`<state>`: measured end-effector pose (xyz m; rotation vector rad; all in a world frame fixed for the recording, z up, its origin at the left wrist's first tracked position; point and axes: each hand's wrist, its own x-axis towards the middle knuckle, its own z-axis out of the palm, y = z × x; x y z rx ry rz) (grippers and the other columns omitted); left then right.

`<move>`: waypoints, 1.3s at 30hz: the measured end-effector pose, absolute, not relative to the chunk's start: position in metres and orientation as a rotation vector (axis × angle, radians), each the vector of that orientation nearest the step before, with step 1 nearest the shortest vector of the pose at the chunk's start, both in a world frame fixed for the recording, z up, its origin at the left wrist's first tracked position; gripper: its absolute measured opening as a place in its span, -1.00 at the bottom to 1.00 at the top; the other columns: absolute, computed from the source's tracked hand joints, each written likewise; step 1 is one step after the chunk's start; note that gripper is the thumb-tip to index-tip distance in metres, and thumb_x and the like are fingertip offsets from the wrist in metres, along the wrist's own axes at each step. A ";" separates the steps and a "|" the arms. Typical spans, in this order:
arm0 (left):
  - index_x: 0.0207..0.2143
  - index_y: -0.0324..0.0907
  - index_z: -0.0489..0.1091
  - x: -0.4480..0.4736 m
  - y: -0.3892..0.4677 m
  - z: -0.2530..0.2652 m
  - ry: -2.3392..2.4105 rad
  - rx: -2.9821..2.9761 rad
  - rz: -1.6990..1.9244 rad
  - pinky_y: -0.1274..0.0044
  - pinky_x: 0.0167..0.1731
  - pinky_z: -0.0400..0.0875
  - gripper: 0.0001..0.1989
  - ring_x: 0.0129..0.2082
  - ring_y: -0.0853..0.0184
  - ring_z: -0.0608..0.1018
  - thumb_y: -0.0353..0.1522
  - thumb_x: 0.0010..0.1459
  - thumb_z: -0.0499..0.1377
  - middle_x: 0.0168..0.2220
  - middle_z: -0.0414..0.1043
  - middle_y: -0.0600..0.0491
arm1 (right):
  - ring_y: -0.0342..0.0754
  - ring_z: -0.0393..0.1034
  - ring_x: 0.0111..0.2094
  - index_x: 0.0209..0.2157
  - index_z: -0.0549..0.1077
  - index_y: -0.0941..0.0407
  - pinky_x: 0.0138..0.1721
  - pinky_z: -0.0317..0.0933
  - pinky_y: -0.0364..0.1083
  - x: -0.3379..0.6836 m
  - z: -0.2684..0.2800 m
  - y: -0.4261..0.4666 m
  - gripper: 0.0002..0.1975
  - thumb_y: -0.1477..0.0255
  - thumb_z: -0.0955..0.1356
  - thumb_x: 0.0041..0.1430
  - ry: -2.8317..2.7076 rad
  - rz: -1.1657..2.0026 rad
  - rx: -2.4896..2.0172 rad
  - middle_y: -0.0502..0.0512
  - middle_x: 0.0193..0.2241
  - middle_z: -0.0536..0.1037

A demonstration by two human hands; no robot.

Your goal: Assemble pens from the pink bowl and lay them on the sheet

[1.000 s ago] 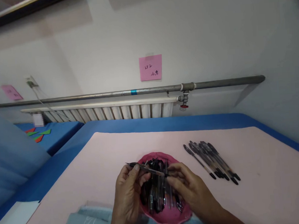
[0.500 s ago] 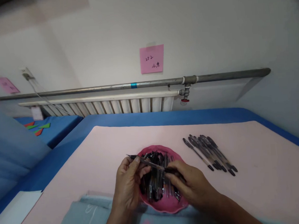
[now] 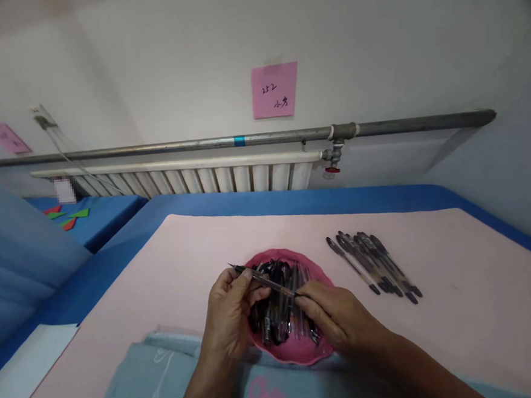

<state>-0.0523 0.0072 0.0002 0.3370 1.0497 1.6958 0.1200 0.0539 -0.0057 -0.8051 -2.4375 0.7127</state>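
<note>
Clear plastic with a black front end: that's the pen (image 3: pixel 274 285), slanted over the middle, thin tip pointing left, held at both ends. Left hand (image 3: pixel 230 307) pinches it between thumb and fingers close to the tip. Right hand (image 3: pixel 334 312) is closed on the other end, thumb and index pressed together; the very end is hidden in the fingers. Pen sits above the pink bowl (image 3: pixel 299 355), wavy rim, between the two hands.

Bowl is full of loose pen parts (image 3: pixel 280 316), black and clear, mostly lying lengthwise; too jumbled to count from here. Right of the bowl, well apart from it, a bunch of pens (image 3: pixel 372 263) with black ends, side by side, some overlapping, one slightly off on the left.

Pens lie on a pale pink sheet (image 3: pixel 465 324), which covers most of a blue tabletop (image 3: pixel 302 202). Near side: light-blue fabric (image 3: pixel 163 370) with white lines and a pink patch. White paper (image 3: pixel 31 361) at near left. Farther left, red and green flat pieces (image 3: pixel 69 223) on a second blue surface (image 3: pixel 107 213), pale blue curtain (image 3: pixel 19 258) in front. Behind: white radiator (image 3: pixel 225 179), metal pipe (image 3: pixel 175 146) with a blue band, red valve handle (image 3: pixel 332 170), handwritten pink note (image 3: pixel 275 90) on the wall (image 3: pixel 373 46).
</note>
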 end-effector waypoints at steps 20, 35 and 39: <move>-0.47 -0.25 0.34 -0.058 0.007 0.001 1.211 0.426 1.696 0.67 -0.59 0.33 -0.71 -0.64 0.51 0.44 -0.29 -0.20 0.34 -0.57 0.41 0.17 | 0.00 0.34 -0.50 -0.57 0.41 0.11 -0.42 0.07 -0.01 0.123 -0.001 0.047 -0.86 0.58 0.28 -0.04 -2.892 0.188 -0.919 0.09 -0.53 0.51; -0.37 -0.21 0.38 -0.051 0.005 -0.001 1.174 0.455 1.586 0.64 -0.59 0.35 -0.70 -0.61 0.46 0.47 -0.24 -0.14 0.30 -0.55 0.43 0.14 | 0.00 0.38 -0.56 -0.59 0.49 0.13 -0.37 0.08 0.03 0.110 -0.014 0.049 -0.87 0.62 0.33 -0.15 -3.045 0.019 -1.045 0.12 -0.57 0.56; -0.33 -0.19 0.34 -0.048 0.003 -0.001 1.156 0.492 1.533 0.67 -0.73 0.25 -0.70 -0.71 0.48 0.41 -0.21 -0.07 0.26 -0.58 0.38 0.17 | 0.01 0.40 -0.54 -0.59 0.48 0.13 -0.36 0.12 0.04 0.111 -0.014 0.051 -0.86 0.63 0.31 -0.16 -3.024 0.106 -0.986 0.13 -0.55 0.57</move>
